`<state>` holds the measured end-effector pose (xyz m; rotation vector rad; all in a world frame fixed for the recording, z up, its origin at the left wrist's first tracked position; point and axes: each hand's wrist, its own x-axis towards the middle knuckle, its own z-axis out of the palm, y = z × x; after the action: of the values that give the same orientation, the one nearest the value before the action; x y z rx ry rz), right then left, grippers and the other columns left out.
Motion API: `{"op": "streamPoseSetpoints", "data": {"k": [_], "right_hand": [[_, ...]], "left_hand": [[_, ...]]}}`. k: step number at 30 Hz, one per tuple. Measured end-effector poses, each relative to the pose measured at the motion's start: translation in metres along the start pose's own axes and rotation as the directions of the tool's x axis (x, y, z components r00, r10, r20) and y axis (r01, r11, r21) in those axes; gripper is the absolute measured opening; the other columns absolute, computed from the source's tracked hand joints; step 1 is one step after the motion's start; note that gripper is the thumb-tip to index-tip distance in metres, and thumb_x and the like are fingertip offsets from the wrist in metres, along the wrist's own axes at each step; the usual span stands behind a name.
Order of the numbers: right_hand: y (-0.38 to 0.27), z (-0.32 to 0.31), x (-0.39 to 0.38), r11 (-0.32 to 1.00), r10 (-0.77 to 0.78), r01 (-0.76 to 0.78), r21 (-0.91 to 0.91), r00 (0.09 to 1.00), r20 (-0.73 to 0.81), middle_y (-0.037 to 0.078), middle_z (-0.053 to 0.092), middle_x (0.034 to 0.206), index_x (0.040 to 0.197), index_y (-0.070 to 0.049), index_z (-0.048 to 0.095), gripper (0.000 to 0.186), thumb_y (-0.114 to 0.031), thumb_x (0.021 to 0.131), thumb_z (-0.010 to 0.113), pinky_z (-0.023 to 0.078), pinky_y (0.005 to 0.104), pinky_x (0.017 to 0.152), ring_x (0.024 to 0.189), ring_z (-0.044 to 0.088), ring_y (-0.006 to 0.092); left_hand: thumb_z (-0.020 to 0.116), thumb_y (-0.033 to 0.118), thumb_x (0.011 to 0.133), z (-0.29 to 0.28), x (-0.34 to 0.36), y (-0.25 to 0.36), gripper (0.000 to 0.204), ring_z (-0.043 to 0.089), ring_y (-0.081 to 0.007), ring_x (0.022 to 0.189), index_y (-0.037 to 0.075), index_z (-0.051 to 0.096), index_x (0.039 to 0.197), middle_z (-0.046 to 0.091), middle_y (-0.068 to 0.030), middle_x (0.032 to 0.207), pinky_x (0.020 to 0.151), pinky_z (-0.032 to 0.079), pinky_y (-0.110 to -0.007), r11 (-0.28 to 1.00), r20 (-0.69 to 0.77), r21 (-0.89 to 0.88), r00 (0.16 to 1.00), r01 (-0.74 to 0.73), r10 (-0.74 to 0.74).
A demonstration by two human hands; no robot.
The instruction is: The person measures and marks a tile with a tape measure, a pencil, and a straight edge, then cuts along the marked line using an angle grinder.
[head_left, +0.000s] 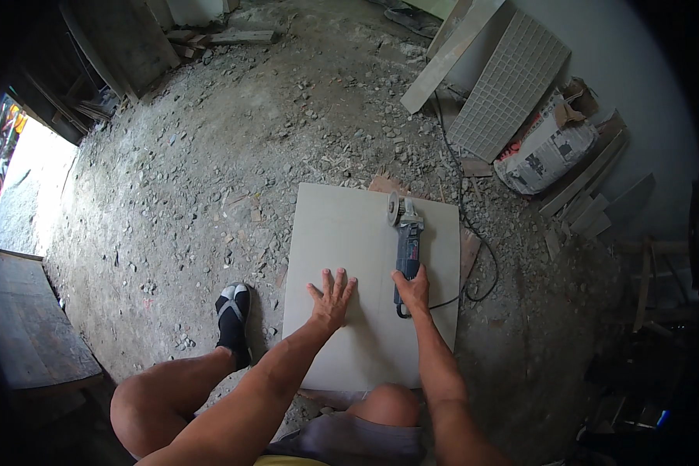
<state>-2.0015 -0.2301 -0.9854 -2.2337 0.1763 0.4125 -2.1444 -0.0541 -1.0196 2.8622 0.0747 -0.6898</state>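
A large pale square tile [349, 241] lies on the ground before me. My left hand [332, 301] rests on its middle with the fingers spread, holding nothing. Toward the tile's right side my right hand [412, 289] is wrapped round the rear of a dark blue angle grinder [408, 247]. The grinder's head points away from me, with its disc [394, 208] on the left, near the tile's far edge. From its rear a black cord [481, 293] loops off the tile to the right. The fingers under the grinder are partly hidden.
Gravel [210, 171] covers the ground. At the far right, a ribbed tile [512, 85] and a long board [452, 58] lean by the wall, near a white sack [547, 151] and stacked offcuts [586, 186]. My left foot [233, 314] stands beside the tile. A grey board [35, 326] lies far left.
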Motion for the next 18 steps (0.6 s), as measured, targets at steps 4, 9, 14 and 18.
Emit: {"op": "streamPoseSetpoints", "data": {"k": [4, 9, 14, 18], "right_hand": [[-0.006, 0.001, -0.008, 1.0, -0.011, 0.011, -0.01, 1.0, 0.013, 0.017, 0.067, 0.091, 0.109, 0.003, 0.057, 0.054, -0.033, 0.072, 0.074, 0.053, 0.0389, 0.074, 0.079, 0.066, 0.0284], [0.0, -0.001, -0.009, 0.999, -0.013, 0.013, -0.039, 1.0, 0.002, 0.017, 0.067, 0.091, 0.109, 0.003, 0.057, 0.054, -0.033, 0.072, 0.074, 0.053, 0.0394, 0.075, 0.079, 0.066, 0.0291], [0.007, 0.0, -0.011, 0.999, -0.026, 0.025, -0.02, 1.0, -0.016, 0.017, 0.066, 0.091, 0.109, 0.003, 0.056, 0.055, -0.033, 0.072, 0.074, 0.053, 0.0398, 0.075, 0.081, 0.066, 0.0296], [0.0, -0.002, -0.018, 0.999, -0.012, 0.012, -0.039, 1.0, -0.002, 0.018, 0.066, 0.093, 0.109, 0.004, 0.056, 0.055, -0.033, 0.072, 0.074, 0.053, 0.0397, 0.076, 0.082, 0.066, 0.03]], "left_hand": [[0.088, 0.05, 0.061, 0.005, 0.0, -0.004, 0.126, 0.006, -0.053, 0.145, 0.021, 0.012, 0.157, 0.002, -0.0187, 0.163, 0.095, 0.03, -0.082, 1.0, 0.002, 0.005, 1.0, 0.01, -0.01], [0.088, 0.049, 0.061, 0.004, 0.001, -0.001, 0.126, 0.006, -0.0528, 0.145, 0.021, 0.012, 0.157, 0.002, -0.0185, 0.163, 0.095, 0.029, -0.082, 1.0, 0.0, -0.004, 1.0, 0.004, -0.004], [0.089, 0.047, 0.061, 0.0, 0.001, 0.0, 0.126, 0.006, -0.0522, 0.145, 0.021, 0.012, 0.157, 0.002, -0.0181, 0.163, 0.095, 0.03, -0.081, 1.0, 0.006, -0.013, 1.0, 0.003, -0.003], [0.088, 0.048, 0.062, -0.001, -0.001, -0.002, 0.125, 0.006, -0.0524, 0.145, 0.021, 0.011, 0.157, 0.002, -0.0182, 0.163, 0.095, 0.03, -0.081, 1.0, 0.015, -0.018, 1.0, 0.001, 0.0]]}}
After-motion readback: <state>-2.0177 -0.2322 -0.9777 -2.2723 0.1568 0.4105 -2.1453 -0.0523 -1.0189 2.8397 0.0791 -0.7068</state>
